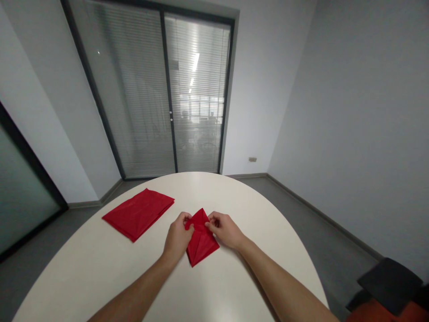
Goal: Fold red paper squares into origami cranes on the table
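Note:
A small red folded paper [203,245], shaped like an envelope with slanting creases, lies near the middle of the round table. On its left edge my left hand [179,235] pinches the paper between thumb and fingers. Opposite, my right hand [225,228] grips the upper right edge in the same way, thumb on top. One pointed corner rises between the two hands, and another points toward me. The fingertips under the paper are partly hidden.
A larger stack of red folded sheets [139,214] lies to the left on the white round table [261,219]. Beyond the table are a glass door with blinds [197,134] and grey walls. A dark and orange object [389,286], perhaps a chair, stands at lower right.

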`<state>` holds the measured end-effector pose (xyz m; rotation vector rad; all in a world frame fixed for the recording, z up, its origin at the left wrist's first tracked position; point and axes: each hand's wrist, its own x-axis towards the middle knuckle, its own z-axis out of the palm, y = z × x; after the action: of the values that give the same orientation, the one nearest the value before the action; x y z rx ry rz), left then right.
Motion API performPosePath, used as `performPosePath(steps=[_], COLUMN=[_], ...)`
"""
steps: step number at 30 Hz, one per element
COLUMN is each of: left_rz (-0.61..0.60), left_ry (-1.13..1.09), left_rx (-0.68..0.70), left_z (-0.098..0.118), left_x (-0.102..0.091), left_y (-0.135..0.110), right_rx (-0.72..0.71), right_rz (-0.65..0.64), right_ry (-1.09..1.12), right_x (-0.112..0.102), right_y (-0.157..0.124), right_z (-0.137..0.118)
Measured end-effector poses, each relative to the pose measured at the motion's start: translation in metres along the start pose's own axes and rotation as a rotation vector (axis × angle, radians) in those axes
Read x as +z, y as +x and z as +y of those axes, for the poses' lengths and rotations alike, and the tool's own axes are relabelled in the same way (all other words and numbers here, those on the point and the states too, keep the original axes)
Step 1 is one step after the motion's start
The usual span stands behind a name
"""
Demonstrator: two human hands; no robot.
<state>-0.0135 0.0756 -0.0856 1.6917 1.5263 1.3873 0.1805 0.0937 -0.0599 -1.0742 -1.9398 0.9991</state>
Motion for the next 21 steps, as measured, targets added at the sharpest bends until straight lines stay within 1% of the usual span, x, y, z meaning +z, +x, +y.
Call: performPosePath(steps=[4, 10, 16, 19, 21], left_rz=[0.011, 0.022, -0.002, 0.009, -0.004], left_ry=[0.026, 0.029, 0.01, 0.013, 0.015], left_rx=[-0.014, -0.012, -0.005, -0.013, -0.018], left_z=[0.002, 0.012, 0.012, 0.012, 0.014], left_x=[-0.001, -0.001, -0.001, -0.001, -0.001], left_y=[0.0, -0.003, -0.002, -0.002, -0.002], right_rx=[-0.022, -0.016, 0.016, 0.008, -0.001], right_rz=[0.015, 0.081, 0.088, 0.07, 0.065], right_ry=[-0.067, -0.169, -0.22, -0.242, -0.253], right_x=[0.0, -0.001, 0.001, 0.003, 0.004], right_y=[-0.001, 0.0, 0.0, 0.0, 0.0], right_z=[-0.002, 0.001, -0.002, -0.004, -0.004])
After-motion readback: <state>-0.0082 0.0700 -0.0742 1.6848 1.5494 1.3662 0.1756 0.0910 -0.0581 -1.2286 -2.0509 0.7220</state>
